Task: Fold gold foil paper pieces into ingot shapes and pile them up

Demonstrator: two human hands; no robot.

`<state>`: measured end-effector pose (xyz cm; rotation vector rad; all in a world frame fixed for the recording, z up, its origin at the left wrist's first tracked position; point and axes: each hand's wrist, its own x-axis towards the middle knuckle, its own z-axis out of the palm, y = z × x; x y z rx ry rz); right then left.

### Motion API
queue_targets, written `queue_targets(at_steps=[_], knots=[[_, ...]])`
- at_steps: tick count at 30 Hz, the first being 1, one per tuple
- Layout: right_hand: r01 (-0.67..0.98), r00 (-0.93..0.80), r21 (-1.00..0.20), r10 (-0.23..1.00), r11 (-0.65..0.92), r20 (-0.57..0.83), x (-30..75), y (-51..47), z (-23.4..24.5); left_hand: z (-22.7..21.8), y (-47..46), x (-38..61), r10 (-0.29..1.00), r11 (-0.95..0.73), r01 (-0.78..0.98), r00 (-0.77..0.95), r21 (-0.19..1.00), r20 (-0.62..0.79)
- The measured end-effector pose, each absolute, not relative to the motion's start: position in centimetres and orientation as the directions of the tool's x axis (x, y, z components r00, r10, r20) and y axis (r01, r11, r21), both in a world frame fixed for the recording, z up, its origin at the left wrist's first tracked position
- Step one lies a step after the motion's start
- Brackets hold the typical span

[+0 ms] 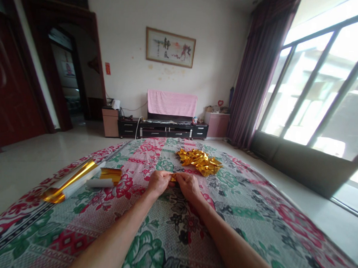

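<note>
Both arms reach out over the flowered cloth (167,222). My left hand (159,183) and my right hand (188,186) meet at the centre, each closed with its thumb pressed down. Between them they pinch a small piece of gold foil paper (173,177); most of it is hidden by the fingers. Just beyond my right hand lies a pile of folded gold foil pieces (199,161). To the left are a few curled gold-and-white foil sheets (111,175) and a longer gold foil roll (76,180).
The patterned cloth covers the broad surface before me. Farther off, a low black TV cabinet (167,132) stands by the wall, with a pink cloth (171,103) draped above it. A purple curtain (250,81) and large windows are on the right. A dark red door (11,75) is on the left.
</note>
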<state>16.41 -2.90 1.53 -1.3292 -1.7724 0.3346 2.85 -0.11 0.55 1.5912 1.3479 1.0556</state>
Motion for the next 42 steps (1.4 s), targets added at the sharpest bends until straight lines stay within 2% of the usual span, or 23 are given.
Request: queue_targets(at_steps=[11,21,33,38,42], knots=[[0.637,-0.041,-0.665,0.878,0.39,0.477,16.5,-2.8,1.4,0.6,-0.2,2.8,0.989,-0.132,0.298,0.108,0.945,0.104],[0.634,-0.053,-0.667,0.882,0.392,0.468,16.3,-3.0,1.7,0.2,0.1,2.8,0.986,-0.158,0.331,0.109,0.93,0.129],[0.578,-0.09,-0.68,0.863,0.452,0.497,16.3,-3.0,1.5,2.1,-1.1,2.6,0.989,-0.058,0.228,0.145,0.972,0.025],[0.574,-0.002,-0.723,0.883,0.385,0.469,16.4,-3.1,1.7,2.5,-1.2,2.3,0.986,-0.04,0.182,0.167,0.982,0.009],[0.56,0.042,-0.732,0.869,0.388,0.493,16.5,-3.1,1.7,2.6,-1.1,1.9,0.989,-0.027,0.178,0.146,0.984,0.0]])
